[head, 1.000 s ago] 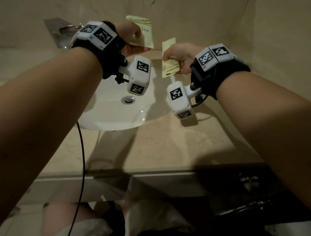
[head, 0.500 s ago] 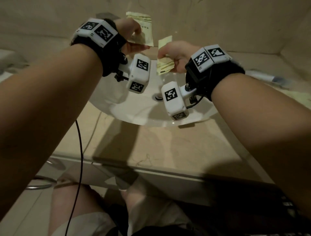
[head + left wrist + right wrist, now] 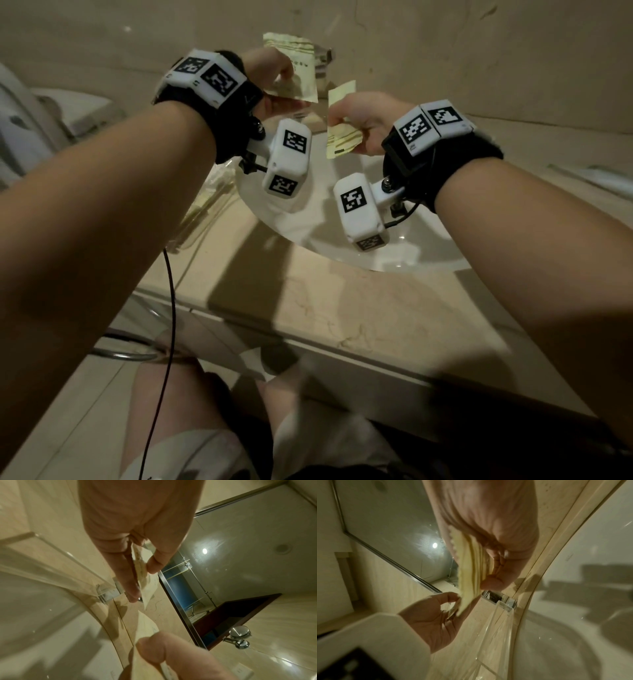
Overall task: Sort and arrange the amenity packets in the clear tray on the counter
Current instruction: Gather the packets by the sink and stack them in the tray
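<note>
While raised above the sink, left hand pinching one pale packet between thumb and fingers, right hand gripping a yellow packet edge-on. Held apart and upright, probably to compare and sort them. Clear tray just below on the counter, contents hard to tell.

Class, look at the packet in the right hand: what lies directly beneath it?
Under the packet held by the right hand lies the white sink bowl. The wrist cameras and arms cover part of the basin; its drain is hidden.
</note>
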The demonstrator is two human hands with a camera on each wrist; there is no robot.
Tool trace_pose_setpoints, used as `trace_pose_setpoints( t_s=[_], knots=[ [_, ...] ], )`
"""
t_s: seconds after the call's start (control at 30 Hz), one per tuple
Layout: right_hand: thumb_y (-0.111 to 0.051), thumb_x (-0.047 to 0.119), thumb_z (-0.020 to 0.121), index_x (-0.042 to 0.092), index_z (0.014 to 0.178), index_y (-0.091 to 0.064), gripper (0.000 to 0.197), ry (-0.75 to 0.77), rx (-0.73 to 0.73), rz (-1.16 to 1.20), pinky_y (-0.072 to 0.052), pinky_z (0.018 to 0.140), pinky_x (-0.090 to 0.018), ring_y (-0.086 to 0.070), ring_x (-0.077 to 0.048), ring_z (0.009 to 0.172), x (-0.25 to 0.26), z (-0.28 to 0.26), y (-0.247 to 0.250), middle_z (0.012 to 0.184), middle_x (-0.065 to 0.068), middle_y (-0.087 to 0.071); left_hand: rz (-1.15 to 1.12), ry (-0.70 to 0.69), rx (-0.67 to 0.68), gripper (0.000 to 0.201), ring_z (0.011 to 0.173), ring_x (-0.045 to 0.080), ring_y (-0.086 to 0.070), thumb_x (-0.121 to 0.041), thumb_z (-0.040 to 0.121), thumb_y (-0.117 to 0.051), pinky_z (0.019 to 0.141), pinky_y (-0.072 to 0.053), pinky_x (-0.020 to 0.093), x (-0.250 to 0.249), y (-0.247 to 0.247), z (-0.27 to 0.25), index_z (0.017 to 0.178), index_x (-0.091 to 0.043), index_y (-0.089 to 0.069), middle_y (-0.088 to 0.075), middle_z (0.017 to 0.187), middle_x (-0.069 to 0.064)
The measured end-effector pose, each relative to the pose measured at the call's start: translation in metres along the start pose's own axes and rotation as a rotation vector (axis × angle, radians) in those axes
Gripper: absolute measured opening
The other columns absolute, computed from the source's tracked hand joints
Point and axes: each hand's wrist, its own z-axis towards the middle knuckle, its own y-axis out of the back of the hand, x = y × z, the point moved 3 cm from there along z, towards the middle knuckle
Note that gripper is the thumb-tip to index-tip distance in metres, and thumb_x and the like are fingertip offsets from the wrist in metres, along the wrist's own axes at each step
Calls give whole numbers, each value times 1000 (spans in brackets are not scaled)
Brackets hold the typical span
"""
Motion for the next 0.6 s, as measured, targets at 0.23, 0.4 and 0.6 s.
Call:
trace_pose_setpoints(
  t_s=[0.23, 0.4, 0.6],
  knots=[
    [-44, -2, 90, 6, 74, -43, 18, 43, 34, 11, -52, 61, -26, -54, -15, 61, 7, 7, -20, 72, -7, -49, -23, 17, -61, 42, 102, 30, -62, -4, 91, -43, 45, -54, 25, 1, 26, 3, 132, -6, -45, -49, 133, 14],
    [-41, 0, 88, 7, 73, -40, 17, 7, 62, 99, -52, 87, -33, -55, -20, 74, 12, 9, -37, 82, -9, -47, -18, 12, -102, 38, 84, 27, -66, -4, 91, -42, 42, -52, 23, 2, 44, 2, 129, -4, -46, -51, 129, 16],
    [-37, 3, 91, 5, 100, -45, 12, 11, 169, 238, -53, 70, -35, -56, -25, 86, 15, 10, -64, 97, -12, -50, -25, -13, -156, 26, 76, 25, -64, -2, 92, -39, 41, -51, 21, 1, 73, -4, 116, -4, -46, -54, 119, 16]
  ],
)
